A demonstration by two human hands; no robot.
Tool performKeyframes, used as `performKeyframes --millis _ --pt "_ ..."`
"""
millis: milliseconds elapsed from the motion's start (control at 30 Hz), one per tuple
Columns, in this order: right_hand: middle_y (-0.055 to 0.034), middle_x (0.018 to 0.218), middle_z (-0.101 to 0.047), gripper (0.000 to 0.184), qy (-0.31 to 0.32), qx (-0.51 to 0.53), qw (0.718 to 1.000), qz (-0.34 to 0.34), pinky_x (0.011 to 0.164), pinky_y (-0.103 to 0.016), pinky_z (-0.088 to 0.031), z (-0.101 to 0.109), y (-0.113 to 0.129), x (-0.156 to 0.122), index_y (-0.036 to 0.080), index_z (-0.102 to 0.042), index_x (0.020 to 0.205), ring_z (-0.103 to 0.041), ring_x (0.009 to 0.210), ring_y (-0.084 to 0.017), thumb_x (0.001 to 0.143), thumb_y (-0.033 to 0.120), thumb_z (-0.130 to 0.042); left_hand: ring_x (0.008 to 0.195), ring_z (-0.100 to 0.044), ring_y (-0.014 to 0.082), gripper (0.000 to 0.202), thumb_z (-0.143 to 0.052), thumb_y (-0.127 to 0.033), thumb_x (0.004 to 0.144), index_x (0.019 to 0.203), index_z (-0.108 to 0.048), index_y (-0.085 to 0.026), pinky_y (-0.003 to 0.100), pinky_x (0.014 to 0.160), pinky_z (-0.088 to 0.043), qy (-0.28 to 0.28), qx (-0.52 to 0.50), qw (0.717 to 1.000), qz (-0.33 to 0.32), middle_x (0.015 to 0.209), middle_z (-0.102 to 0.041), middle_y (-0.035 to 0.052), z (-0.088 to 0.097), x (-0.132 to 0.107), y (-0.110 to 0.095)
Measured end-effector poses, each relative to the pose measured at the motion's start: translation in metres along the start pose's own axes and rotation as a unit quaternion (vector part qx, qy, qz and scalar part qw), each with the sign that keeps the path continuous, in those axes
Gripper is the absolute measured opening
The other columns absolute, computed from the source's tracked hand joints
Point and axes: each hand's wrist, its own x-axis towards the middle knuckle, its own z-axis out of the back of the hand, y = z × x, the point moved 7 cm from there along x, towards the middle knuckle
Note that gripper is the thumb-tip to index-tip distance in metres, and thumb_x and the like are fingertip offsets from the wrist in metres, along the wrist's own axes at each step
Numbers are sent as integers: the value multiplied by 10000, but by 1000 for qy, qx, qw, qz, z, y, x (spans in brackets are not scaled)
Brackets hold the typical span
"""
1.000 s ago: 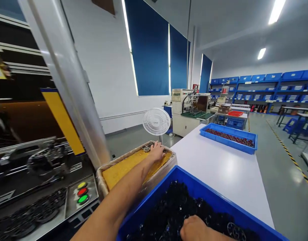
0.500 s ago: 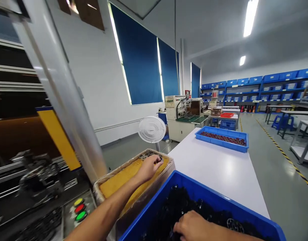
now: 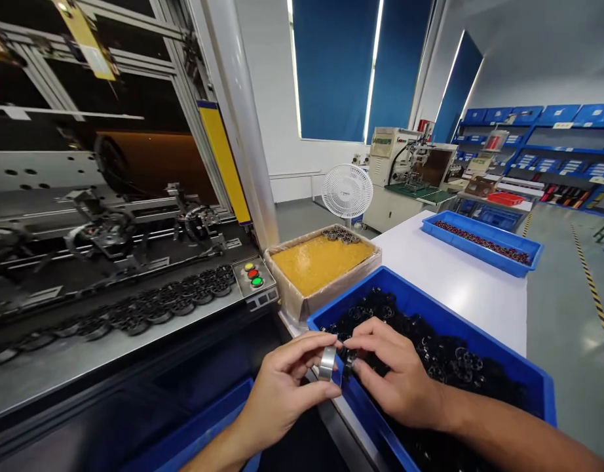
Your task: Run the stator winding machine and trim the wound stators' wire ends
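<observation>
My left hand [image 3: 295, 377] grips a silver metal ring [image 3: 327, 362] between thumb and fingers, at the near left edge of the blue bin. Close beside it, my right hand [image 3: 395, 370] pinches a small black spoked part [image 3: 350, 364], partly hidden by the fingers. Whether the ring and the black part touch, I cannot tell. Beneath my right hand, the blue bin [image 3: 434, 305] holds many black spoked parts [image 3: 430, 341]. Behind it stands a plastic-lined box [image 3: 326, 292] with a yellow surface inside and a cluster of metal rings [image 3: 342, 234] at its far end.
On the left is a machine with a ledge carrying rows of black round parts [image 3: 159, 308] and a button box [image 3: 255, 283]. A shallow blue tray [image 3: 479, 252] of small reddish parts sits on the white table [image 3: 459, 295]. A white fan [image 3: 347, 191] stands behind.
My left hand has come back from the yellow-surfaced box with a metal ring. My right hand has risen from among the black parts holding one. The view has turned left and down.
</observation>
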Motion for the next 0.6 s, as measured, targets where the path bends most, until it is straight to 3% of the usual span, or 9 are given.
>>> performKeyframes --millis 167,267,467,600 --pt "-76 889 -649 223 -33 9 999 22 709 -296 -551 -5 19 -9 165 -624 976 -640 795 -159 814 15 -599 753 -734 153 496 -914 -87 526 977 -803 -261 182 734 -596 19 5 999 28 815 -781 -1 -11 -15 3" --pt "-87 902 -645 262 -43 -16 998 45 693 -300 -554 -3 20 -14 164 -619 1013 -638 800 -164 812 -2 -589 745 -745 155 470 -906 -81 539 971 -797 -232 190 738 -603 17 -20 999 45 812 -797 7 -16 -19 6" --pt "-144 1004 -642 445 22 -65 990 127 718 -358 -577 -7 26 -19 116 -551 1201 -633 893 -218 764 52 -606 757 -757 145 471 -892 -44 547 974 -785 -209 170 738 -597 12 -88 994 64 859 -812 17 -18 -21 12" --pt "-146 987 -645 401 17 -128 975 181 736 -363 -582 -9 26 -21 102 -549 1209 -631 891 -219 819 89 -641 769 -752 145 465 -897 -54 550 977 -777 -195 176 740 -594 22 -123 989 78 836 -806 20 -16 -22 20"
